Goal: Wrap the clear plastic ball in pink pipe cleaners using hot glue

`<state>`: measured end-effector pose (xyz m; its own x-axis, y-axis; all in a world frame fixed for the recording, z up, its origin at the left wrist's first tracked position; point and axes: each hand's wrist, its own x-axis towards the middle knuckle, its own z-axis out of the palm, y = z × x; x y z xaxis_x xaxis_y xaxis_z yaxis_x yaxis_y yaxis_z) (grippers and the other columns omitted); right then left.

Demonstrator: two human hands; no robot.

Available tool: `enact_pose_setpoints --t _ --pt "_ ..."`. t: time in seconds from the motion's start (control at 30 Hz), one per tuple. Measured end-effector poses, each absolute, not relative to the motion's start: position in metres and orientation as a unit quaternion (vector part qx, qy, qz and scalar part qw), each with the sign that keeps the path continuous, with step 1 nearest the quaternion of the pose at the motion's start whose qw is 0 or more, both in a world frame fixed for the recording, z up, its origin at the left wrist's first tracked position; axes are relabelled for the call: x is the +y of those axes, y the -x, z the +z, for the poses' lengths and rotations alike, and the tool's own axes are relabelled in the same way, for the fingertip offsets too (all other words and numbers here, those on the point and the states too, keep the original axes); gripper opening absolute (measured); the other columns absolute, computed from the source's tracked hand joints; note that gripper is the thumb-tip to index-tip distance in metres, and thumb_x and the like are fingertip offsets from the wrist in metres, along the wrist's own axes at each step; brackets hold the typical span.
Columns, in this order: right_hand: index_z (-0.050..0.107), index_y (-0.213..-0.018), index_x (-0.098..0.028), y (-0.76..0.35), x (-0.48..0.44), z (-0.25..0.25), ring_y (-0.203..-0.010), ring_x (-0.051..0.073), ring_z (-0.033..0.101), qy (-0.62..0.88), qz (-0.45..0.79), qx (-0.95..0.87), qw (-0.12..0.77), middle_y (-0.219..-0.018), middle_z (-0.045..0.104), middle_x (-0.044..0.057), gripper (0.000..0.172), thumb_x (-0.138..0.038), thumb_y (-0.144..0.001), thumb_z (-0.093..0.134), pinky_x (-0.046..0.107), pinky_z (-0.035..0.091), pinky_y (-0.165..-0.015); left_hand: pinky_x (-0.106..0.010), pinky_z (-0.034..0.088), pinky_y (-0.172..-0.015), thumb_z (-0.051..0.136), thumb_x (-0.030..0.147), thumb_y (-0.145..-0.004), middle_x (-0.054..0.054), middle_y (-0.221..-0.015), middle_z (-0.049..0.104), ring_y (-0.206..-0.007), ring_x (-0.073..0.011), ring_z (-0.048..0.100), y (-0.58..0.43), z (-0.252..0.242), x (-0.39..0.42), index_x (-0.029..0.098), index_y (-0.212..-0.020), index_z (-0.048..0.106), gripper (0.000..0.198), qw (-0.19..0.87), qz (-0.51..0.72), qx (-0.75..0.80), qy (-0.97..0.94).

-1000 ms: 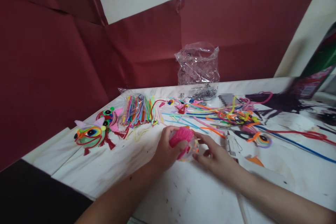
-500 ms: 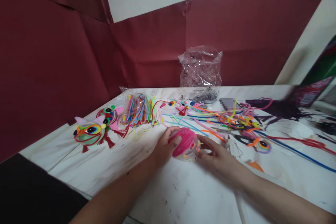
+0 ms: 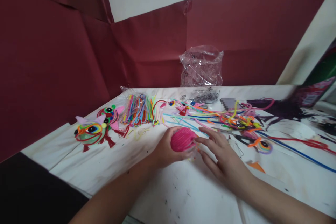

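Note:
My left hand (image 3: 164,151) is wrapped round the left side of a small round thing (image 3: 183,139). Its upper face is bright pink with fine ridges, and clear plastic with small coloured specks shows beneath it. On the other side is my right hand (image 3: 222,155), its fingers apart. The tips of its upper fingers reach the pink thing's right edge; whether they touch it is hard to tell. Just beyond my right hand lie loose pipe cleaners (image 3: 207,113) in many colours and black-handled scissors (image 3: 241,140), partly covered.
Two colourful animal-head crafts, a green-faced one (image 3: 90,133) and a red one (image 3: 108,112), stand at the left. A pipe-cleaner bundle (image 3: 139,112) lies beside them. Behind is a clear plastic bag (image 3: 201,68). An orange piece (image 3: 256,166) lies right of my right hand.
My right hand has drawn back slightly from the round thing and its fingers have spread. The pink face has turned, and less of the clear, speckled part shows.

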<state>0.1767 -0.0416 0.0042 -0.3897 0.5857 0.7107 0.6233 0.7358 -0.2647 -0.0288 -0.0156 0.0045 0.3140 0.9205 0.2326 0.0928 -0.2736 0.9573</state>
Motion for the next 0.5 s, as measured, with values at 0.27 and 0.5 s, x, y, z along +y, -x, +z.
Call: enact_pose_setpoints --t 0.27,0.5 --pt "0.056 -0.095 -0.022 -0.1737 -0.0417 0.0104 -0.084 0.022 0.059 0.355 0.051 -0.816 0.453 -0.087 0.063 0.006 0.008 -0.018 -0.089 0.052 0.037 0.050 -0.071 -0.043 0.044 -0.097 0.084 0.032 -0.058 -0.012 -0.128 0.053 -0.115 -0.0294 0.054 0.0304 -0.0039 -0.0132 0.020 -0.124 0.045 0.078 0.414 0.440 0.366 -0.708" --pt "0.052 -0.077 -0.022 -0.1723 -0.0401 0.0063 -0.068 0.019 0.055 0.377 0.107 -0.812 0.433 -0.071 0.057 0.002 0.015 -0.017 -0.090 0.046 0.034 0.046 -0.062 -0.049 0.035 -0.105 0.084 0.041 -0.055 -0.013 -0.132 0.047 -0.125 -0.0336 0.043 0.0301 -0.0053 -0.0138 0.021 -0.127 0.044 0.084 0.305 0.433 0.330 -0.782"
